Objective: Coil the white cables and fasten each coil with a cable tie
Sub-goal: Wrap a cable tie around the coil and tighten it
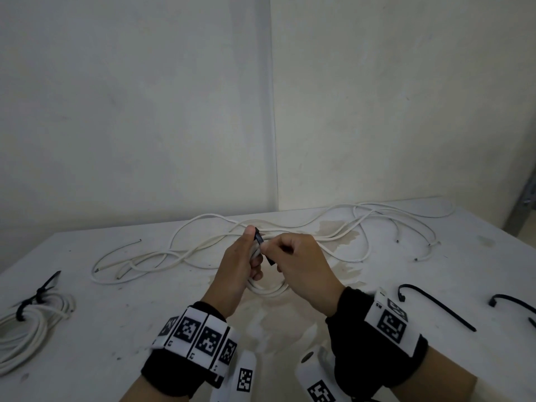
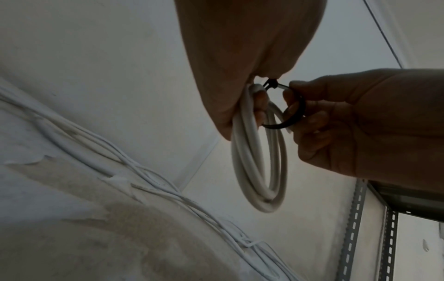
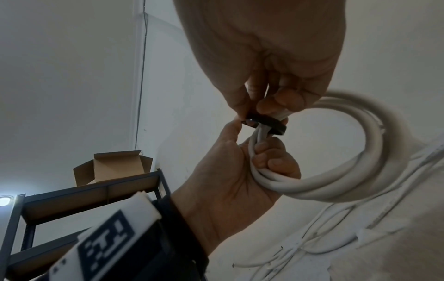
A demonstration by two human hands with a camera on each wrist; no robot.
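L hand (image 1: 236, 264) is gripping the small coil of white round cable (image 3: 336, 171) above the grey table (image 1: 116, 329), w/ the black plastic cable tie (image 3: 266, 125) looping it at 12 o'clock. R hand (image 1: 301, 265) is pinching the tie's tail. Judging: keep strands bunched, pull tail straight thru the head till snug. Loose white cables (image 1: 333, 230) are lying beyond, at 12.

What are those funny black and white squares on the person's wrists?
Both hands are bare. Each wrist wears a black band carrying white blocks printed with black square code markings: a row of them on the left wrist, a bigger one on the right wrist. White tube-like pieces with the same markings stick out below the wrists.
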